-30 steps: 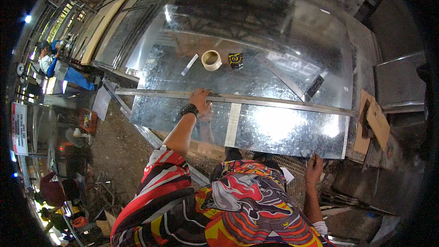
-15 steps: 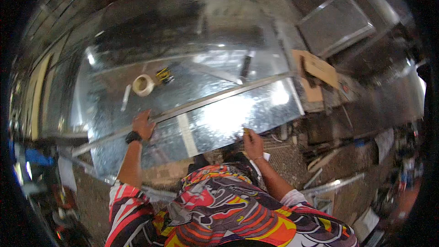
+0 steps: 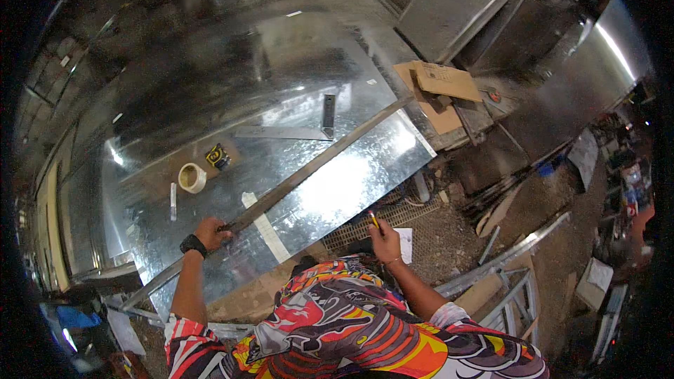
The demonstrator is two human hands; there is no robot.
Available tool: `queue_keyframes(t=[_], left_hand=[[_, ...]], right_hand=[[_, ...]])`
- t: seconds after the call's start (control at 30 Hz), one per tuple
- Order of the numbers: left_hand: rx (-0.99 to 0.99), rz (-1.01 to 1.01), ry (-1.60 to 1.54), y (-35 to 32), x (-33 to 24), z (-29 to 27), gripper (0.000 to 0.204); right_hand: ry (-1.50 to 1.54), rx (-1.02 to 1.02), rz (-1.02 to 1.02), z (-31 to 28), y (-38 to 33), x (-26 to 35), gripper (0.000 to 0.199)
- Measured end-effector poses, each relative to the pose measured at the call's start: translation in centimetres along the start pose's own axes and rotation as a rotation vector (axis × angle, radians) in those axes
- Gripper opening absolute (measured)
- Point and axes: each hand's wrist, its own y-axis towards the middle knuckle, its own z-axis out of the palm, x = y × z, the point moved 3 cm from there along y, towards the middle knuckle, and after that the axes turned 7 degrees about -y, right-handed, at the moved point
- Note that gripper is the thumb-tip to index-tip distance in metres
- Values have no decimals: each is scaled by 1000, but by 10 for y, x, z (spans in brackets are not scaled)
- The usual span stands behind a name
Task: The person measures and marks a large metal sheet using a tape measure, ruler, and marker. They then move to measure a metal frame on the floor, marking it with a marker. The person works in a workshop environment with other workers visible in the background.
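- Turned to the right since the earlier frame, the view now sets the shiny grey sheet-metal panel (image 3: 379, 168) on a slant, and the right hand (image 3: 386, 240) sits farther from the panel's right-hand corner.
- Bent fingers put the left hand (image 3: 209, 234) on a long, narrow grey metal bar (image 3: 309, 174); whether it grips or merely presses cannot be told.
- Closed around a slim yellow pencil (image 3: 374, 222), the right hand hovers just beside the panel's near edge.
- Already in place, the bar spans the panel and crosses a pale, flat strip (image 3: 269, 233); whether any line is drawn along it is too small to tell.
- Untouched beyond the bar lie a cream tape roll (image 3: 201, 177), a black-and-yellow tape measure (image 3: 217, 156) and an L-shaped steel square (image 3: 288, 133).
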Motion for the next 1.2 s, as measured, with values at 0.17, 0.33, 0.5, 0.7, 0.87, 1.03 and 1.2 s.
queue_keyframes(t=[0.17, 0.33, 0.5, 0.7, 0.87, 1.03, 1.2], left_hand=[[-67, 24, -229, -71, -97, -38, 35], [-152, 68, -200, -141, -179, -70, 30], [-483, 15, -10, -202, -242, -56, 26], [-603, -111, 86, -270, -293, -18, 24], [-755, -234, 57, -311, -312, 8, 21], [-922, -305, 76, -330, -335, 27, 19], [-666, -427, 7, -278, -294, 17, 24]], right_hand=[[9, 38, -135, 6, 23, -14, 22], [112, 170, -209, -10, 49, -3, 26], [135, 421, -306, -20, 60, 15, 31], [143, 628, -437, -11, 38, 27, 24], [201, 739, -484, 0, 38, 33, 25], [120, 708, -508, -7, 43, 49, 27], [181, 676, -448, 40, 74, 33, 25]])
